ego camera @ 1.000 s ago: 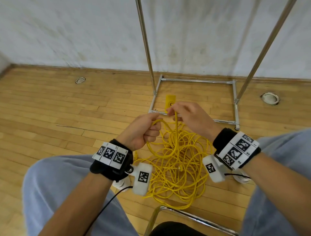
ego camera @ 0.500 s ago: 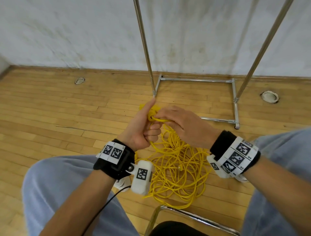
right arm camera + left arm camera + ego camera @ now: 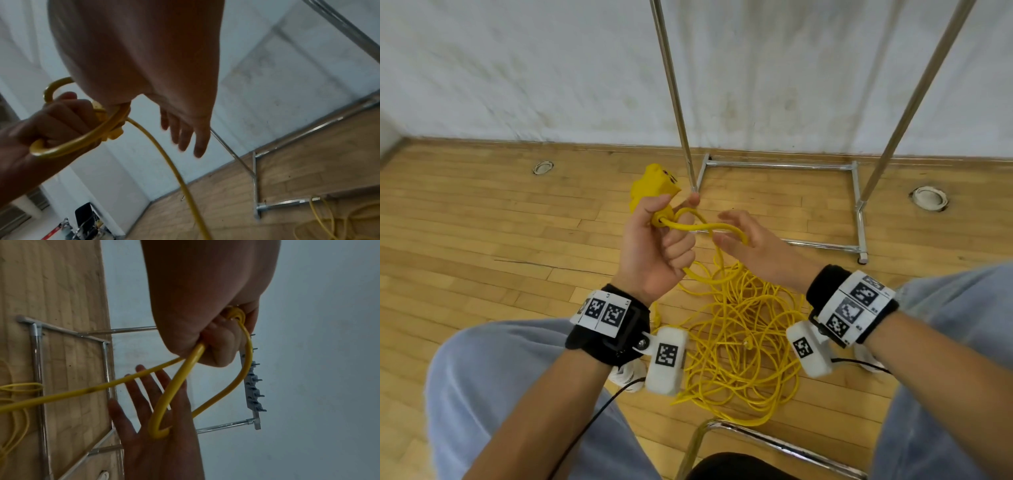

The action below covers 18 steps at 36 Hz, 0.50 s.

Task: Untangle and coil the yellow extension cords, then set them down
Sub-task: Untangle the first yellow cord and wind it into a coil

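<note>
A tangled yellow extension cord [image 3: 739,329] lies in a heap on the wood floor between my knees. My left hand [image 3: 657,246] grips the cord's yellow socket end [image 3: 652,186] and a small loop of cord [image 3: 176,386] in its fist, raised above the heap. My right hand [image 3: 743,240] is just to the right of it, fingers straight and spread, palm facing the loop [image 3: 78,141]. A strand of cord [image 3: 164,159] passes under the right palm and drops to the heap. The plug on the other end is hidden in the tangle.
A chrome garment rack [image 3: 859,205] stands on the floor just beyond my hands, its uprights [image 3: 674,96] rising against the white wall. Round floor sockets [image 3: 929,198] sit at left and right. A chair's metal frame [image 3: 756,442] is below, between my jeans-clad legs.
My left hand has taken the socket end into its fist and lifted it. My right hand has let go of the cord and opened flat.
</note>
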Motion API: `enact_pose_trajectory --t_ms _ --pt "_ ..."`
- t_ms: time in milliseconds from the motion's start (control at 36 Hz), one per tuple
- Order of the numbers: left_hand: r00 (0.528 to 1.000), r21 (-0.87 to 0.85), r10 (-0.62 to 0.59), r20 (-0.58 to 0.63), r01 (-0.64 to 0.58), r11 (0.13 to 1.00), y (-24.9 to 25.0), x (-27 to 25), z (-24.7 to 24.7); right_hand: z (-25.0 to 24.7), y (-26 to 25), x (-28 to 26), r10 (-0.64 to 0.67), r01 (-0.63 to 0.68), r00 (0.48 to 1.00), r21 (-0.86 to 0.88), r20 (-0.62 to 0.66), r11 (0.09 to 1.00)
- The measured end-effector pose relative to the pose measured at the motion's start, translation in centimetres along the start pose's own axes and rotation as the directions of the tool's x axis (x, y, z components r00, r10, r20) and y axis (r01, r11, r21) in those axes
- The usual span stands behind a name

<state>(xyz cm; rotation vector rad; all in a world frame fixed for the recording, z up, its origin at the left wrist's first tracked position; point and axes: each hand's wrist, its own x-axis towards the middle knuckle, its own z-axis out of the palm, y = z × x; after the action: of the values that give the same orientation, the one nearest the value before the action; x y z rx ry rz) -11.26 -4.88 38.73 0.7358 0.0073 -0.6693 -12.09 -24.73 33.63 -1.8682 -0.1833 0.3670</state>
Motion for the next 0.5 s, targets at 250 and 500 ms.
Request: enact_pose_trajectory --t_ms 250,500 --pt "0.987 0.241 -0.007 -0.163 0.047 0.969 0.4 0.5 0.2 0.4 0.5 -0.2 -0.035 0.013 0.996 0.241 0.088 0.971" --pt "0.834 0.269 0.013 -0.552 0.164 0.949 0.5 1.6 -2.8 0.1 -0.8 -0.6 -0.145 0.109 0.988 0.426 0.052 0.898"
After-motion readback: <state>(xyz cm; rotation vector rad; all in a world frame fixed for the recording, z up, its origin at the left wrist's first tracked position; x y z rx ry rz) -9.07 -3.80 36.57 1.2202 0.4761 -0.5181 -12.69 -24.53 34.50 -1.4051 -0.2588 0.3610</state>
